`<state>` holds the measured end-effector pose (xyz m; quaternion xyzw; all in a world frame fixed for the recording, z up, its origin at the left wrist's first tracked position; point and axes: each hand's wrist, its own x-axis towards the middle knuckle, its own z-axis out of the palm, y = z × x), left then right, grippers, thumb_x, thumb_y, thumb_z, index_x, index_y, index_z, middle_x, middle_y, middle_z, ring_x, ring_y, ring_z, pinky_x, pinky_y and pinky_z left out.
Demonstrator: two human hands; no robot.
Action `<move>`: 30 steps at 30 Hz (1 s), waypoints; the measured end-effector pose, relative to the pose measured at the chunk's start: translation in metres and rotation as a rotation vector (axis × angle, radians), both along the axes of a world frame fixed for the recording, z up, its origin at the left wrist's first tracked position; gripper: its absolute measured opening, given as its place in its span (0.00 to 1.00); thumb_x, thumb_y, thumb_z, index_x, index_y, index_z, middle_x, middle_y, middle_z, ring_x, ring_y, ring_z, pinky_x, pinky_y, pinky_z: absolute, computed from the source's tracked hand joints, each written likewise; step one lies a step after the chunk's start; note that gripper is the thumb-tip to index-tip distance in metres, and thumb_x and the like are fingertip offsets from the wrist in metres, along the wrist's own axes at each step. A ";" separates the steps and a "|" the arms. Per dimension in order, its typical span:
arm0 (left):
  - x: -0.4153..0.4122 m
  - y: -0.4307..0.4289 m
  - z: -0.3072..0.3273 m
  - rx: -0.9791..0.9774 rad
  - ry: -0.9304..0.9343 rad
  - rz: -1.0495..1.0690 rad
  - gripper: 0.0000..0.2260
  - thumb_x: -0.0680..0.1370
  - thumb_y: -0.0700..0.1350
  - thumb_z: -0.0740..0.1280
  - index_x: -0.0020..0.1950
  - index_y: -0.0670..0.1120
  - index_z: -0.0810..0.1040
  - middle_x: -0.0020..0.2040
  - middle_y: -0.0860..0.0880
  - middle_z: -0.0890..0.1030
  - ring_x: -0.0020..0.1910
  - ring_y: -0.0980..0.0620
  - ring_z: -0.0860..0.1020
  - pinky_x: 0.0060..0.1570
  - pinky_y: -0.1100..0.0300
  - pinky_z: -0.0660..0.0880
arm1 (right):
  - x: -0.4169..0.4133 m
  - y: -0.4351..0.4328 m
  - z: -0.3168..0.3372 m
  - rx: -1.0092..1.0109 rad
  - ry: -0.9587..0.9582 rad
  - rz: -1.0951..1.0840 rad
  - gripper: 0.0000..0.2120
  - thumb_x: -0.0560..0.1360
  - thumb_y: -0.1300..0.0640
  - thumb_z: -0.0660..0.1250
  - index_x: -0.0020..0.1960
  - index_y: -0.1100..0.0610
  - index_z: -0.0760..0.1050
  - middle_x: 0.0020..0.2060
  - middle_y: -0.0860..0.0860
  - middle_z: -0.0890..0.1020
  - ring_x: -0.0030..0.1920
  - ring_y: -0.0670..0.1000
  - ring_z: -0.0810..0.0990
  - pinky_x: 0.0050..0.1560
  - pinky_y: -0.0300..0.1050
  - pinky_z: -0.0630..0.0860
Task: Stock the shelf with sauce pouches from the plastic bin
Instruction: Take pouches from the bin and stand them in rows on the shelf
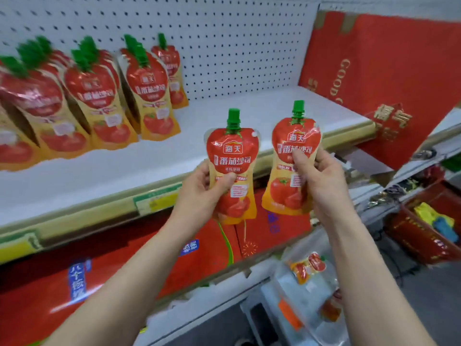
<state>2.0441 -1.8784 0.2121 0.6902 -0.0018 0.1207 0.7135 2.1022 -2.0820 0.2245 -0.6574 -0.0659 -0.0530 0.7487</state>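
Observation:
My left hand (199,196) grips a red and yellow tomato sauce pouch (233,156) with a green cap, held upright in front of the shelf edge. In my right hand (321,178) is a second, matching pouch (295,143), also upright, just to the right of the first. Both pouches hang in the air in front of the white shelf (224,121). Several identical pouches (104,96) stand in rows on the left part of that shelf. The clear plastic bin (306,295) sits low at the bottom right with a few pouches inside.
A white pegboard (237,46) backs the shelf. A red gift box (374,71) leans at the shelf's right end. Red cartons (212,245) fill the shelf below. A red basket (429,228) with coloured items stands at the right.

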 end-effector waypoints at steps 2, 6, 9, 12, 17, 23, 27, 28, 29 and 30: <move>0.002 0.019 0.020 -0.009 -0.068 0.082 0.08 0.77 0.40 0.68 0.56 0.43 0.79 0.46 0.51 0.85 0.44 0.59 0.82 0.43 0.66 0.78 | 0.014 0.022 0.025 -0.034 -0.049 0.051 0.06 0.79 0.56 0.67 0.53 0.57 0.78 0.40 0.49 0.86 0.38 0.48 0.83 0.38 0.46 0.80; 0.013 0.058 0.044 -0.018 -0.138 0.256 0.06 0.77 0.40 0.68 0.54 0.45 0.80 0.45 0.53 0.85 0.46 0.58 0.82 0.45 0.64 0.78 | 0.054 0.065 0.072 -0.064 -0.161 0.152 0.03 0.79 0.61 0.66 0.52 0.58 0.77 0.37 0.45 0.84 0.37 0.41 0.82 0.39 0.36 0.78; 0.024 0.082 0.050 -0.025 -0.148 0.371 0.05 0.77 0.40 0.69 0.52 0.42 0.80 0.47 0.50 0.85 0.47 0.55 0.83 0.45 0.62 0.79 | 0.092 0.095 0.091 -0.114 -0.178 0.222 0.08 0.77 0.62 0.69 0.55 0.61 0.79 0.40 0.49 0.84 0.38 0.42 0.83 0.41 0.37 0.79; 0.037 0.097 0.052 -0.038 -0.140 0.465 0.08 0.77 0.41 0.69 0.54 0.41 0.80 0.48 0.49 0.85 0.48 0.54 0.83 0.46 0.62 0.79 | 0.135 0.125 0.095 -0.177 -0.127 0.312 0.09 0.77 0.60 0.69 0.57 0.61 0.79 0.43 0.51 0.84 0.38 0.43 0.83 0.38 0.36 0.78; 0.060 0.105 0.050 -0.075 -0.114 0.528 0.06 0.77 0.40 0.69 0.52 0.47 0.80 0.45 0.55 0.86 0.46 0.59 0.83 0.43 0.67 0.78 | 0.201 0.169 0.083 -0.253 -0.050 0.383 0.05 0.78 0.61 0.69 0.52 0.59 0.80 0.39 0.47 0.82 0.32 0.37 0.80 0.32 0.28 0.72; 0.078 0.113 0.044 -0.055 -0.077 0.580 0.10 0.76 0.43 0.70 0.57 0.47 0.80 0.50 0.55 0.85 0.50 0.57 0.83 0.47 0.65 0.79 | 0.255 0.213 0.063 -0.254 0.033 0.421 0.07 0.78 0.61 0.68 0.55 0.62 0.79 0.41 0.52 0.83 0.37 0.46 0.81 0.30 0.35 0.77; 0.084 0.115 0.042 -0.056 -0.099 0.597 0.09 0.76 0.40 0.70 0.55 0.47 0.80 0.49 0.55 0.86 0.50 0.57 0.83 0.47 0.65 0.79 | 0.279 0.241 0.056 -0.258 0.021 0.427 0.05 0.77 0.60 0.70 0.51 0.60 0.80 0.45 0.55 0.83 0.43 0.53 0.82 0.42 0.47 0.81; 0.085 0.115 0.042 -0.046 -0.103 0.599 0.09 0.76 0.40 0.70 0.55 0.47 0.80 0.48 0.54 0.86 0.50 0.56 0.83 0.47 0.64 0.79 | 0.284 0.247 0.054 -0.267 -0.003 0.434 0.03 0.77 0.60 0.70 0.49 0.59 0.80 0.44 0.55 0.84 0.43 0.53 0.83 0.44 0.50 0.81; 0.086 0.116 0.042 -0.034 -0.104 0.600 0.09 0.76 0.40 0.70 0.55 0.47 0.80 0.48 0.54 0.86 0.50 0.56 0.83 0.48 0.64 0.79 | 0.288 0.253 0.052 -0.262 -0.023 0.437 0.02 0.77 0.60 0.70 0.47 0.59 0.80 0.43 0.55 0.84 0.41 0.52 0.83 0.44 0.50 0.81; 0.086 0.117 0.042 -0.024 -0.104 0.601 0.08 0.76 0.40 0.70 0.55 0.47 0.80 0.48 0.54 0.86 0.50 0.56 0.83 0.48 0.64 0.79 | 0.291 0.257 0.051 -0.257 -0.035 0.443 0.03 0.77 0.60 0.69 0.48 0.60 0.80 0.41 0.53 0.84 0.39 0.50 0.82 0.41 0.47 0.80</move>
